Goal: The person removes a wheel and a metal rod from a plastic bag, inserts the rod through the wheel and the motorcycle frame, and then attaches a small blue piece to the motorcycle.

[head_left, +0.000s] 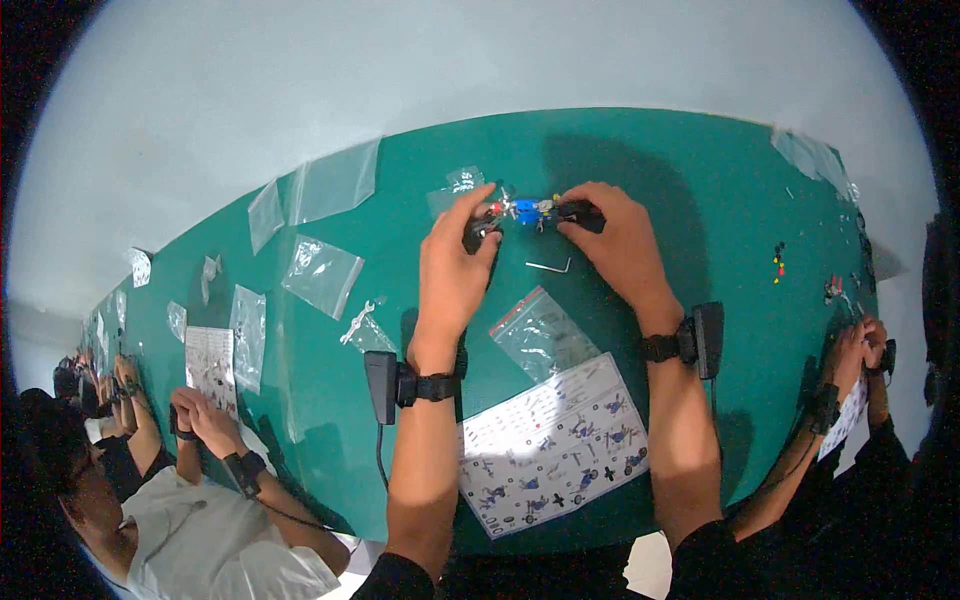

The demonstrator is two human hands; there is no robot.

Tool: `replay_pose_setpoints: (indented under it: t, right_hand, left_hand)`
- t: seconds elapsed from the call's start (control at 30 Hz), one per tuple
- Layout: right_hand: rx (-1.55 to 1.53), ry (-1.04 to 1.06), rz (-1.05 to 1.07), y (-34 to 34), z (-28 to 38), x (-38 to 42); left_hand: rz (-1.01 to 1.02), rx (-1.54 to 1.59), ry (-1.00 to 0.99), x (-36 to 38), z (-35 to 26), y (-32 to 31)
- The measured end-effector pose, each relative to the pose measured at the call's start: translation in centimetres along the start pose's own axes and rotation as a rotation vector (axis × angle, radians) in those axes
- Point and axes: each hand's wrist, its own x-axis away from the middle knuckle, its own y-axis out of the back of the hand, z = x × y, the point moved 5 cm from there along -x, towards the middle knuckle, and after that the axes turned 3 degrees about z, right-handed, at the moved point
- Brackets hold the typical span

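Observation:
Between my two hands is a small toy motorcycle (526, 211) with a blue body, metal bits and a dark wheel at each end. My left hand (452, 268) is closed around its left end, near a red piece. At the right end, the thumb and fingers of my right hand (622, 240) pinch the black wheel. Just below the model, an L-shaped hex key (550, 267) lies on the green table (600, 310). Nearer to me are a clear zip bag (543, 338) and a printed instruction sheet (552, 450) with pictures of blue motorcycles.
A small wrench (357, 322) lies left of my forearm. Clear bags (322, 277) are scattered on the left, another (463, 182) behind my left hand. Small coloured parts (779, 264) sit at right. Co-workers' hands (208, 420) are at left, others (852, 350) at right.

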Motion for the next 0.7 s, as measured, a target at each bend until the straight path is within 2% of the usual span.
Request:
replay_pose_setpoints:
  t: [0.1,0.23,0.7]
  right_hand:
    - [-0.066,-0.017,0.050,0.28,-0.15,0.08]
    - [-0.085,-0.064,0.145,0.84,-0.15,0.07]
    - [-0.123,-0.071,0.109,0.94,0.11,0.14]
  left_hand:
    - [0.053,0.009,-0.090,-0.10,-0.09,0.17]
    - [0.041,0.000,-0.062,-0.06,-0.35,0.08]
    - [0.039,-0.088,-0.114,-0.10,-0.75,0.28]
